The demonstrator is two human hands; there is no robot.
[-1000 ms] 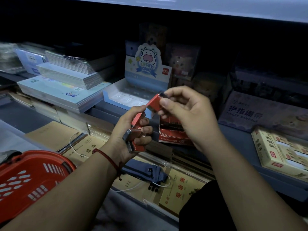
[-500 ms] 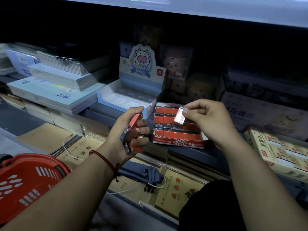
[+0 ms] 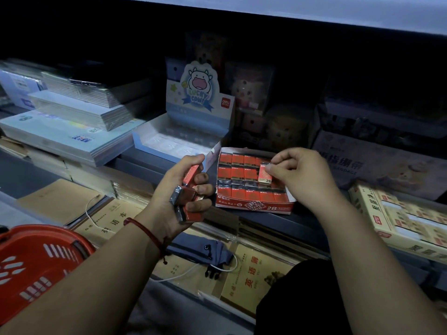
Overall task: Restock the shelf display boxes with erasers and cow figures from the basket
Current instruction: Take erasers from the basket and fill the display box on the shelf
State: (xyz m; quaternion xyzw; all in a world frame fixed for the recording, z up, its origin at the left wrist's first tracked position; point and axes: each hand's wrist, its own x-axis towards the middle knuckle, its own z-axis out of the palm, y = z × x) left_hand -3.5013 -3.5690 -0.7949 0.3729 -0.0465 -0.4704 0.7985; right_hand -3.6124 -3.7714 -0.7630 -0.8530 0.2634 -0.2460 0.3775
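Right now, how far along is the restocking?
Partway. The red eraser box is mostly filled with rows. The right hand pinches one eraser over its right side; the left hand holds several more erasers, not yet placed. The Lucky Cow box behind is left to check: its fill is hard to read.

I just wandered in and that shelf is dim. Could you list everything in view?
eraser box: one, red and white, shelf centre, rows of red erasers inside
single eraser: one, pale, marked 2B, over the eraser box
spare erasers: several, red with dark ends, in left hand
cow box: one, pale blue, behind-left of eraser box
basket: one, red, lower left
notebook stacks: several, pale blue, left shelf
exercise books: several, tan, lower shelf
pouch: one, blue-grey, lower shelf centre
left hand: grips spare erasers
right hand: pinches single eraser
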